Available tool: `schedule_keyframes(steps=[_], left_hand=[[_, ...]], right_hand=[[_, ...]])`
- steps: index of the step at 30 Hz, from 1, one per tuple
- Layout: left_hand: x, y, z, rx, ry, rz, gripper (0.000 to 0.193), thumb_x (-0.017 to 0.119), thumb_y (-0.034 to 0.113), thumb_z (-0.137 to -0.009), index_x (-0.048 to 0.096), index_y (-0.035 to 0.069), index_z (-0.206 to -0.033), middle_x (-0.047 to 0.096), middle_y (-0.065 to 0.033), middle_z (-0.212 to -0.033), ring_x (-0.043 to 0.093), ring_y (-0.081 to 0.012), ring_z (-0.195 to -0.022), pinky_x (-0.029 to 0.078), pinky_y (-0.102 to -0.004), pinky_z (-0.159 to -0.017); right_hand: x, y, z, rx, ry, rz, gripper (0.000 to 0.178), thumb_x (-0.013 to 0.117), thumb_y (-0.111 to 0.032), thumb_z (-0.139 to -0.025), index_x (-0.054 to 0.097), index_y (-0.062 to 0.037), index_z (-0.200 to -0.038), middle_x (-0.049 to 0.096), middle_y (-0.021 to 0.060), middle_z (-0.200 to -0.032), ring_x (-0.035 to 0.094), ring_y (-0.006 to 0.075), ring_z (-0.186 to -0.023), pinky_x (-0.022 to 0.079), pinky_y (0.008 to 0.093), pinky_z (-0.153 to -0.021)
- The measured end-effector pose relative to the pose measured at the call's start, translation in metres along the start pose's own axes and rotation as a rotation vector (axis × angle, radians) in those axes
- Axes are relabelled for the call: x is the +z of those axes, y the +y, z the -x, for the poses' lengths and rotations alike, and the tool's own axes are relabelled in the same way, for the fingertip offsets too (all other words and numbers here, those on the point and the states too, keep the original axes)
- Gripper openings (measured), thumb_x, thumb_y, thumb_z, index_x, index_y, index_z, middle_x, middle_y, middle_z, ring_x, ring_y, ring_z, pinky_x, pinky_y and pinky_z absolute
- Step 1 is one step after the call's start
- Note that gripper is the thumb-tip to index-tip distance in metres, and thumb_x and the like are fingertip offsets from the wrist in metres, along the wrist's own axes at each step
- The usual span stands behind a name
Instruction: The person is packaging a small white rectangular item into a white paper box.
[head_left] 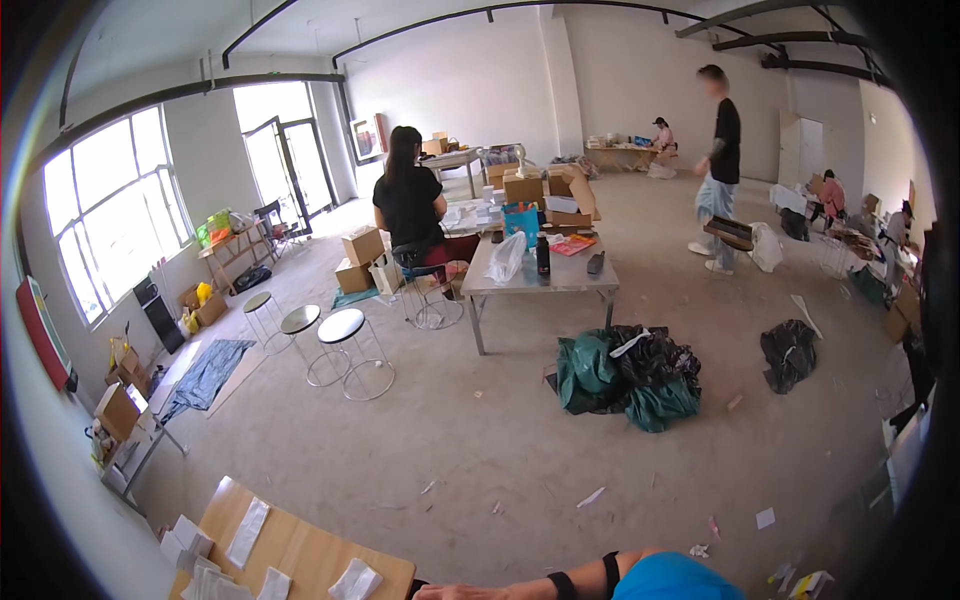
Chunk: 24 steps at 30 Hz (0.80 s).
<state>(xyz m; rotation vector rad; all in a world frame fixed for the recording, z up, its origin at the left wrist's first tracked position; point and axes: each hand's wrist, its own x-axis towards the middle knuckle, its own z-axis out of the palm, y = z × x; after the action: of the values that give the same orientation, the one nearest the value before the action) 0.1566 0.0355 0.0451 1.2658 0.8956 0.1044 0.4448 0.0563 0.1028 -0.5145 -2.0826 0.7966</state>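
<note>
At the bottom edge, my right arm reaches leftward, with a blue sleeve (pixel 680 578) and dark bands around it. My right hand (pixel 450 592) is cut off by the lower edge, so its fingers and anything in them are hidden. It is nearest the right corner of a light wooden table (pixel 310 535). Flat white pieces (pixel 247 533), a folded white piece (pixel 355 579) and a white stack (pixel 186 542) lie on that table. My left hand does not show.
Ahead stands a metal table (pixel 560 272) with a dark bottle (pixel 543 256) and boxes. A person in black (pixel 408 200) sits there; another person (pixel 722 150) stands farther right. Green and black bags (pixel 625 375) lie on the floor. Stools (pixel 343 326) stand left.
</note>
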Motion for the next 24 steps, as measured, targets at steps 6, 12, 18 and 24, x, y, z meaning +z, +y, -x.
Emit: schedule_keyframes(steps=[6,12,18,24], left_hand=[[-0.004,-0.054,-0.003,0.047,0.039,0.189,0.09,0.082,0.03,-0.074,0.035,0.001,-0.145,0.047,-0.0046,-0.127,0.045,-0.0158,-0.113,0.041,-0.0314,-0.096],[0.044,0.083,0.0,0.438,0.294,0.222,0.034,0.063,0.018,-0.092,0.062,-0.001,-0.121,0.066,-0.006,-0.103,0.061,-0.0164,-0.091,0.049,-0.031,-0.084],[0.068,0.076,-0.009,0.409,0.684,0.029,0.023,0.06,0.014,-0.097,0.069,-0.004,-0.108,0.071,-0.0082,-0.097,0.064,-0.0154,-0.089,0.05,-0.0282,-0.08],[0.074,0.068,-0.025,0.347,0.781,-0.021,0.024,0.061,0.018,-0.095,0.07,-0.004,-0.103,0.072,-0.0096,-0.096,0.066,-0.015,-0.088,0.051,-0.0286,-0.082]], right_hand=[[-0.001,0.012,0.016,0.394,0.23,-0.569,0.02,0.074,-0.018,-0.088,0.067,-0.0012,-0.098,0.066,0.0086,-0.088,0.061,0.0154,-0.079,0.051,0.0323,-0.07],[-0.021,-0.013,-0.005,0.301,0.172,-0.185,0.019,0.072,-0.016,-0.087,0.07,0.0025,-0.092,0.07,0.0157,-0.083,0.065,0.0215,-0.075,0.051,0.0349,-0.068],[-0.001,-0.027,0.008,0.362,0.132,-0.047,0.018,0.069,-0.015,-0.085,0.069,0.0018,-0.091,0.069,0.0209,-0.087,0.068,0.034,-0.076,0.053,0.0397,-0.069],[-0.004,-0.012,0.02,0.422,-0.042,-0.123,0.017,0.066,-0.015,-0.086,0.066,-0.0032,-0.097,0.068,0.0167,-0.086,0.068,0.0297,-0.082,0.053,0.0386,-0.074]])
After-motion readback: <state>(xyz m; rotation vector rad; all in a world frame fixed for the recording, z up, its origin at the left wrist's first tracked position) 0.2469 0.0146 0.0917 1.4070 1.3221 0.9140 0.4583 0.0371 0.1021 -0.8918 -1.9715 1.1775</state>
